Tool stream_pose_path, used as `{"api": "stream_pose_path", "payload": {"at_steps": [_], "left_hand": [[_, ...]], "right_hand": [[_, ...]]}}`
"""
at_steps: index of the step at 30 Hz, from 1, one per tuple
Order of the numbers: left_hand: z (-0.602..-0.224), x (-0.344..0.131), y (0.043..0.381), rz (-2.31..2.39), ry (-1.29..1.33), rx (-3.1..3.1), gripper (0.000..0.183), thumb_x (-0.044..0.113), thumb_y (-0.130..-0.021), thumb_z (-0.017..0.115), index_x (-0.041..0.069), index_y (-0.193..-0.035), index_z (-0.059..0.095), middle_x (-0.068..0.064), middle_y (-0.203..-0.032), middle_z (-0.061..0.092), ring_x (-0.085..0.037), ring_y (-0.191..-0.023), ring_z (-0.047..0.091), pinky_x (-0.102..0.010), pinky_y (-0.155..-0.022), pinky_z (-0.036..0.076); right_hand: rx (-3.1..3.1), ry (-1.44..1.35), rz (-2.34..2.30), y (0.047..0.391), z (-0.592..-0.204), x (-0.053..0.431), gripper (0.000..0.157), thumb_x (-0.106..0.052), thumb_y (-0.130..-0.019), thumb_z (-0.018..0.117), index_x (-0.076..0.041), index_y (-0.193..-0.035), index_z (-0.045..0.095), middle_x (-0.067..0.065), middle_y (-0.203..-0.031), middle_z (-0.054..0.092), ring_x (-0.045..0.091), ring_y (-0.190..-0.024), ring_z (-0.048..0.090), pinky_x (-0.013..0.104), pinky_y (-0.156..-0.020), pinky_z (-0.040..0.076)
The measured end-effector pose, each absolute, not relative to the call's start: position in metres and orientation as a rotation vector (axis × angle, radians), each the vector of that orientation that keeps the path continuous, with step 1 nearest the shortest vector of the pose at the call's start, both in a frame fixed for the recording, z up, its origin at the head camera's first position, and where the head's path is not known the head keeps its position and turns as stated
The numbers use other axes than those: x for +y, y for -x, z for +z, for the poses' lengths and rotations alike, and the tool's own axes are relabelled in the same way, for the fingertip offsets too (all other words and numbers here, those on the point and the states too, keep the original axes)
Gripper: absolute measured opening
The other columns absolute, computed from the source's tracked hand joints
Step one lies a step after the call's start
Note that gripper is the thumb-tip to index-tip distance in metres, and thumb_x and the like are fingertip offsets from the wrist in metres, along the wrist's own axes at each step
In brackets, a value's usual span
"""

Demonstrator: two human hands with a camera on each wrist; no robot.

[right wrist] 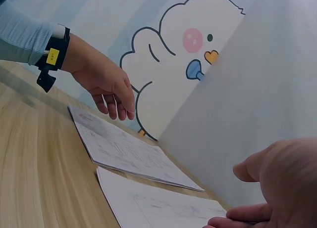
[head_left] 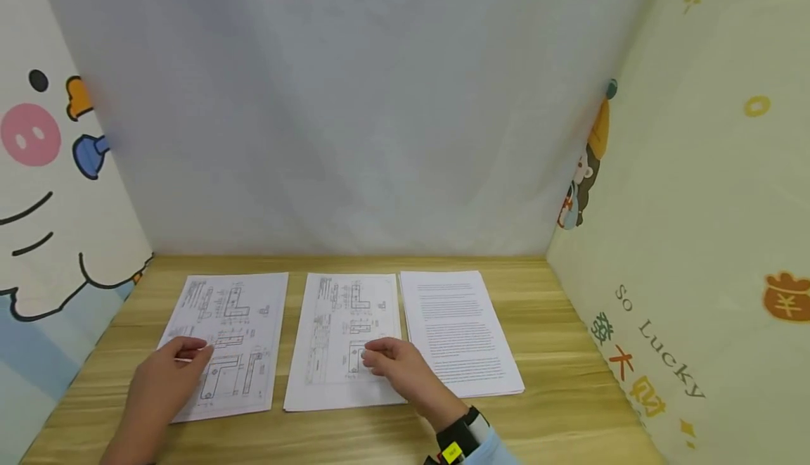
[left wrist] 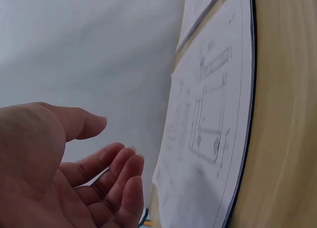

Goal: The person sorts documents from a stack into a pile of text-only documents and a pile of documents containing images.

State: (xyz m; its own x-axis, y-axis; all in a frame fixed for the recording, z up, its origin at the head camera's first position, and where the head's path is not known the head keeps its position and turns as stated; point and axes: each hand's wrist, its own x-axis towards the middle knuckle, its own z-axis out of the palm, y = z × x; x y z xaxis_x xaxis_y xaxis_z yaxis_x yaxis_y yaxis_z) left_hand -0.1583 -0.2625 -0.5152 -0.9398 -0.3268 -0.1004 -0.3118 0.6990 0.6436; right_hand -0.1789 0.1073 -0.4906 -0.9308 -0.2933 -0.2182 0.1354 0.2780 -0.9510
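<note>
Three paper stacks lie side by side on the wooden table. Over the left stack, a technical drawing (head_left: 249,310), hovers my left hand (head_left: 169,380), fingers loosely bent and holding nothing. The left wrist view shows a gap between its thumb and fingers (left wrist: 130,188), beside the drawing sheet (left wrist: 218,104). My right hand (head_left: 405,373) is above the lower right part of the middle stack (head_left: 316,380), also a technical drawing, with its fingers relaxed and nothing between them. The right stack (head_left: 458,331) is printed with lines of text and lies beyond the right wrist.
Bare wooden tabletop (head_left: 557,409) shows to the right and along the front. A pale grey curtain (head_left: 354,113) stands behind the table. Cartoon-printed cloth walls (head_left: 38,240) and a yellowish wall (head_left: 715,205) flank it. The right wrist wears a black strap (head_left: 462,437).
</note>
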Motion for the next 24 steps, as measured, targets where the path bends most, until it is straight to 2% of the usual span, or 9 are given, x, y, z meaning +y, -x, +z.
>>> {"api": "stream_pose_path", "payload": {"at_steps": [4,9,13,16,21,24], "left_hand": [[-0.513,-0.297,0.15,-1.08,-0.744,-2.854,0.065,0.054,-0.091,0.05,0.0,-0.127,0.054,-0.023,-0.116,0.06,-0.035,-0.092,0.057,-0.049,-0.069,0.045],[-0.508,-0.325,0.145,-1.08,-0.977,-2.803,0.071,0.053,-0.093,0.047,-0.005,-0.134,0.046,-0.029,-0.124,0.053,-0.044,-0.101,0.049,-0.058,-0.078,0.042],[-0.508,-0.334,0.145,-1.063,-1.054,-2.803,0.072,0.052,-0.094,0.046,-0.007,-0.134,0.044,-0.032,-0.123,0.051,-0.046,-0.102,0.046,-0.06,-0.081,0.042],[-0.51,-0.336,0.146,-1.066,-1.057,-2.844,0.075,0.053,-0.094,0.046,-0.009,-0.136,0.04,-0.033,-0.124,0.049,-0.047,-0.104,0.045,-0.061,-0.083,0.041],[-0.513,-0.333,0.15,-1.08,-1.06,-2.936,0.086,0.058,-0.091,0.046,-0.012,-0.139,0.033,-0.036,-0.129,0.042,-0.048,-0.106,0.043,-0.063,-0.086,0.039],[-0.514,-0.33,0.152,-1.059,-1.052,-2.996,0.092,0.061,-0.089,0.046,-0.016,-0.138,0.031,-0.039,-0.128,0.041,-0.05,-0.105,0.043,-0.063,-0.086,0.04]], "right_hand": [[2.176,0.181,-1.681,0.183,-0.501,0.086,0.046,-0.034,-0.089,0.063,-0.003,-0.122,0.062,0.008,-0.113,0.068,0.023,-0.1,0.064,0.049,-0.09,0.051],[2.127,0.197,-1.647,0.185,-0.497,0.064,0.051,-0.04,-0.088,0.063,-0.004,-0.123,0.061,0.005,-0.115,0.067,0.023,-0.103,0.064,0.047,-0.093,0.05],[2.035,0.177,-1.676,0.188,-0.494,0.049,0.058,-0.046,-0.084,0.065,-0.003,-0.123,0.061,0.004,-0.118,0.065,0.02,-0.105,0.063,0.046,-0.095,0.049],[1.901,0.166,-1.748,0.191,-0.495,0.037,0.058,-0.042,-0.085,0.065,0.001,-0.123,0.06,0.01,-0.123,0.062,0.023,-0.109,0.06,0.046,-0.098,0.047],[1.628,0.118,-1.849,0.191,-0.5,0.014,0.055,-0.029,-0.091,0.062,0.011,-0.127,0.051,0.026,-0.131,0.053,0.034,-0.121,0.051,0.05,-0.105,0.038],[1.53,0.094,-1.87,0.188,-0.504,0.0,0.054,-0.023,-0.093,0.059,0.015,-0.129,0.046,0.03,-0.133,0.049,0.038,-0.123,0.047,0.052,-0.107,0.034]]}}
